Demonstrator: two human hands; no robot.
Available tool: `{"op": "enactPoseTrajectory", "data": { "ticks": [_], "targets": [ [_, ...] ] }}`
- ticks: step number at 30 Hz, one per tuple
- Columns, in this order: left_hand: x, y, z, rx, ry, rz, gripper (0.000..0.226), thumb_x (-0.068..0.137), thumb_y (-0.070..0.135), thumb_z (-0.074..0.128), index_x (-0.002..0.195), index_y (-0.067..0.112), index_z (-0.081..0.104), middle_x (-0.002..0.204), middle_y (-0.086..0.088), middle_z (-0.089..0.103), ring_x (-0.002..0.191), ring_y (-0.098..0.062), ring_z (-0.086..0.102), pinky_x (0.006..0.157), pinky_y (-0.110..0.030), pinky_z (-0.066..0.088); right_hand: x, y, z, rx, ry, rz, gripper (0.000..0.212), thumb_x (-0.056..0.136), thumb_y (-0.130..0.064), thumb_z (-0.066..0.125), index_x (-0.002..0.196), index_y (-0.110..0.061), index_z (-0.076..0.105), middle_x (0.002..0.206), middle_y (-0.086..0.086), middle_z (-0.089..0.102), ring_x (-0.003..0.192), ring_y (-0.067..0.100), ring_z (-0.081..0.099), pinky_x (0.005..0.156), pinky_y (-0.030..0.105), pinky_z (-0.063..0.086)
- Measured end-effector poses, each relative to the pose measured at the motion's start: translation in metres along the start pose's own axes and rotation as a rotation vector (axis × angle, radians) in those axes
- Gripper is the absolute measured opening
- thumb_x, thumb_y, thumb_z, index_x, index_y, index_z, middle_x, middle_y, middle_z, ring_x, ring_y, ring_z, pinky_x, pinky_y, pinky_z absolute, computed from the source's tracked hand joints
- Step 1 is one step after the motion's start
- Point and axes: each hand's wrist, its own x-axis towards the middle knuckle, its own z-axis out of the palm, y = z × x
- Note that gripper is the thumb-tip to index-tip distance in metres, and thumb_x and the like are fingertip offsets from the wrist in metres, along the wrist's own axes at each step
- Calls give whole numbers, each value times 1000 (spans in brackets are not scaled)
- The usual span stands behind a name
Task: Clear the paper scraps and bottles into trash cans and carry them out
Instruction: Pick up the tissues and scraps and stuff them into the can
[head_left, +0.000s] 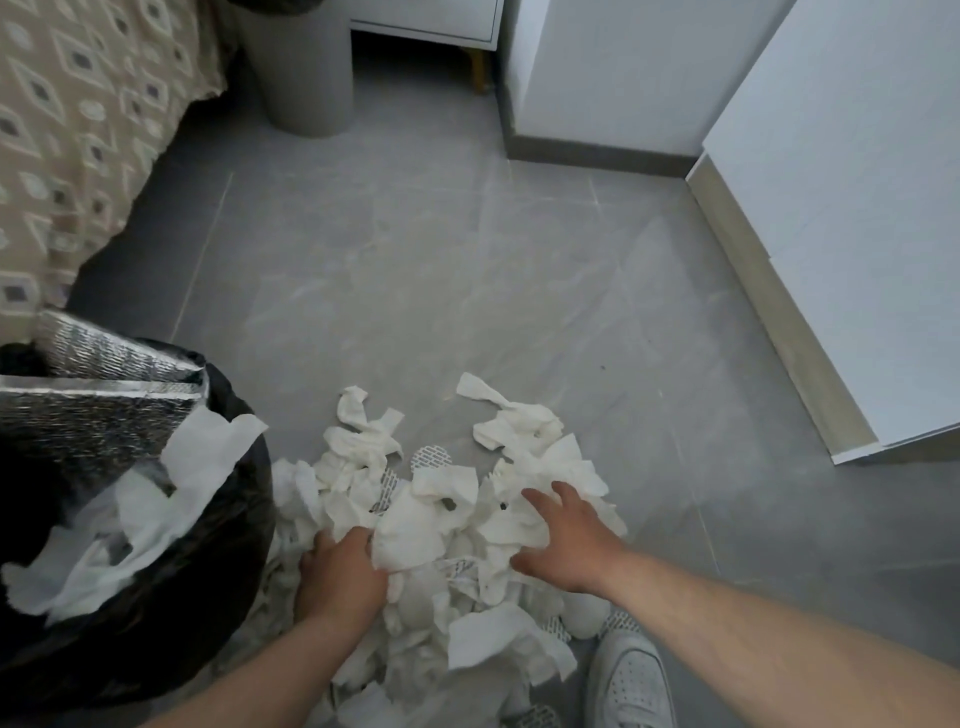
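Most scraps (441, 525) lie heaped on the floor (415, 286) beside the bin (171, 623), which holds some; left hand (340, 571) grips a bunch; right hand (566, 545) rests spread on the heap; carrying out remains.

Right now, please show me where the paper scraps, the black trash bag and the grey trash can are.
paper scraps (415, 530): head view, on a large white piece in the pile's middle.
black trash bag (208, 597): head view, on its bare outer side.
grey trash can (306, 67): head view, on its front wall.
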Motion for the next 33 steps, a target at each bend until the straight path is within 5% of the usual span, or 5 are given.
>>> {"op": "enactPoseTrajectory", "data": {
  "ticks": [4, 9, 12, 26, 33],
  "targets": [
    [3, -10, 1, -49, 43, 46, 14, 72, 18, 61, 83, 26, 64, 108, -10, 55, 98, -33, 56, 81, -32, 49, 8, -2, 17, -3, -105, 48, 101, 69, -54, 71, 149, -38, 12, 159, 3, 3, 145, 28, 15, 115, 39, 27],
    [5, -12, -3, -168, 74, 78, 25, 63, 12, 65, 53, 28, 50, 84, -9, 62, 75, -28, 60, 59, -27, 43, 13, -4, 23, 105, -23, -14, 48, 77, -27, 65, 124, -24, 56, 126, 2, 57, 119, 22, 54, 93, 28, 46],
    [-2, -3, -13, -231, 90, 108, 24, 64, 11, 67, 55, 25, 49, 80, -5, 60, 71, -22, 56, 56, -26, 35, 10, -7, 7, 114, 17, -65, 19, 77, -26, 61, 94, -20, 65, 102, -1, 68, 99, 18, 62, 69, 23, 44],
    [-57, 49, -140, -201, 57, 280, 16, 70, 19, 69, 80, 27, 60, 95, 2, 64, 78, -14, 58, 63, -20, 39, -71, -58, -109, 36, 115, -195, 11, 78, -22, 65, 73, -31, 63, 61, -12, 51, 63, 9, 50, 51, 10, 33],
    [-99, 28, -210, -539, 12, 266, 19, 56, 13, 79, 72, 15, 69, 69, -4, 65, 59, -21, 59, 56, -24, 44, -111, -100, -132, 189, 220, -261, 13, 78, -22, 66, 88, -15, 71, 79, 4, 68, 73, 19, 62, 61, 24, 42]
  ]
}}
